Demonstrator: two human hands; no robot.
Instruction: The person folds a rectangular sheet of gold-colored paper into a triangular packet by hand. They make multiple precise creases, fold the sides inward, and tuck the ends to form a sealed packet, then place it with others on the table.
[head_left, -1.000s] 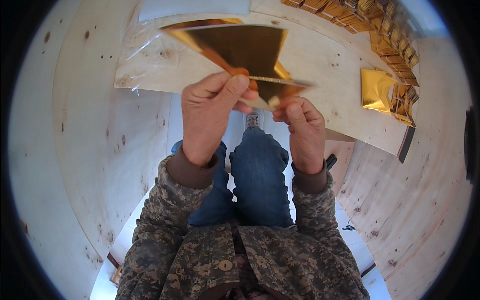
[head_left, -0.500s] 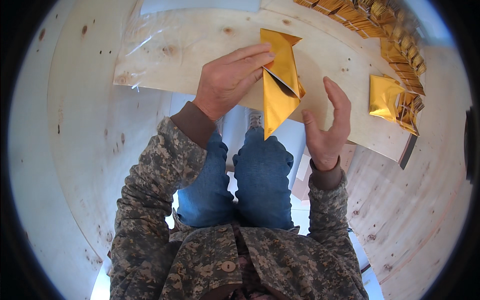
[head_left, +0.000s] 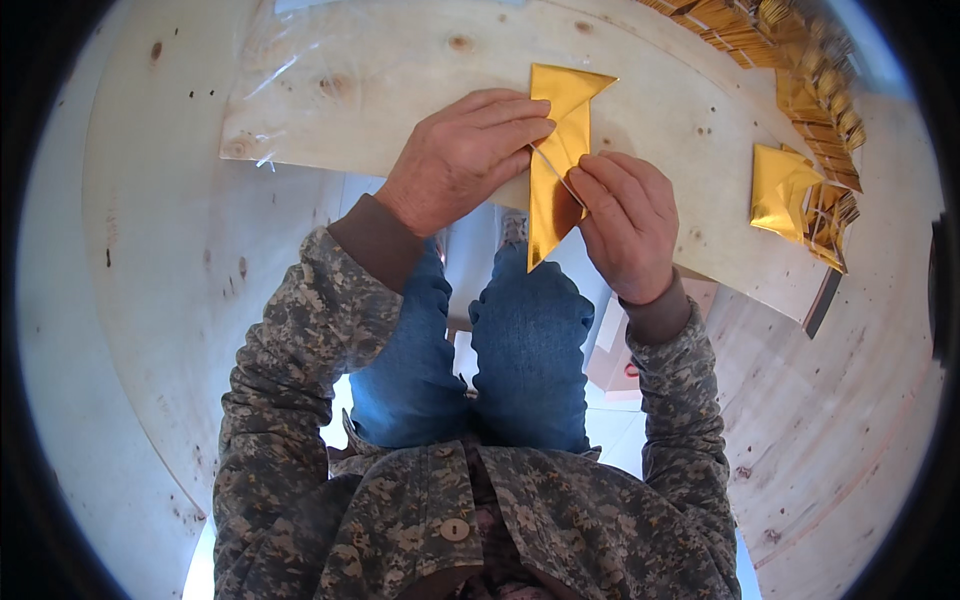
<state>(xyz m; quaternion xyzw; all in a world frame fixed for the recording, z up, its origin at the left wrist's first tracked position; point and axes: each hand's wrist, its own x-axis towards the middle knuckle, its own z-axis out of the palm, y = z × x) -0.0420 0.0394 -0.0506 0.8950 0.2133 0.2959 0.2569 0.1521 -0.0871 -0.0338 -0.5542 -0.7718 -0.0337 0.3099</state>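
Observation:
A folded sheet of shiny gold paper (head_left: 562,150) lies at the front edge of the wooden board, its lower point sticking out past that edge over my knees. My left hand (head_left: 468,150) grips its left side, fingers on top and thumb close to the white slit of a fold. On the other side my right hand (head_left: 628,215) pinches the right end of that same slanting fold between thumb and fingers. Both hands are closed on the paper. The undersides of the fingertips are hidden.
The pale plywood board (head_left: 400,120) carries clear plastic film (head_left: 290,70) at its left. To the right lies a stack of gold folded paper (head_left: 785,195). Behind it, a long curved row of folded gold pieces (head_left: 815,130) runs along the far right.
My right hand has come in leftward from an open pose and taken hold of the paper's right edge. The raised lower flap now lies flatter. My left hand keeps its grip.

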